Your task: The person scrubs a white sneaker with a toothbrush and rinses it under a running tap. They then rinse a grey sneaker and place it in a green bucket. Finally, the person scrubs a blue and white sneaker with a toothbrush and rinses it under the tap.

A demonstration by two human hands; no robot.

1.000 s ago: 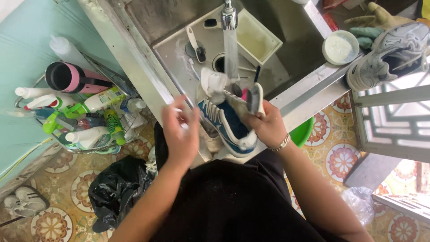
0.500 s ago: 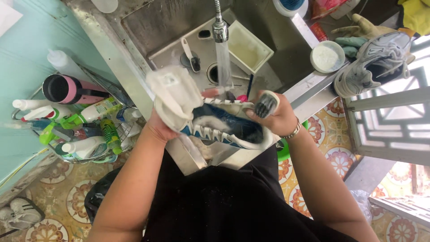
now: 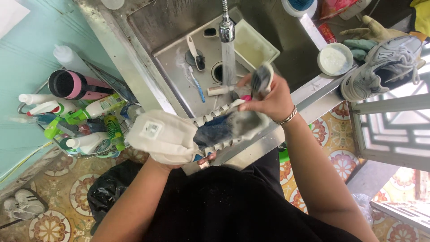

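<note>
A blue and white sneaker (image 3: 224, 127) lies on its side over the front edge of the steel sink (image 3: 174, 58). Its big white tongue (image 3: 163, 136) is folded out to the left. My left hand (image 3: 206, 157) holds the sneaker from underneath, and only the fingertips show. My right hand (image 3: 268, 102) rests on the sneaker's toe end and grips a dark-bristled brush (image 3: 261, 78), raised beside the water running from the faucet (image 3: 226, 29).
In the sink lie a blue toothbrush (image 3: 195, 85), a white-handled brush (image 3: 195, 54) and a white tray (image 3: 253, 45). A bowl of white powder (image 3: 335, 59), gloves (image 3: 369, 33) and a grey sneaker (image 3: 380, 67) sit at the right. A bottle rack (image 3: 80, 121) and black bag (image 3: 109, 190) are at the left.
The sneaker turned from upright onto its side, with the tongue pulled out to the left. My right hand lifted the brush off the shoe up toward the water stream.
</note>
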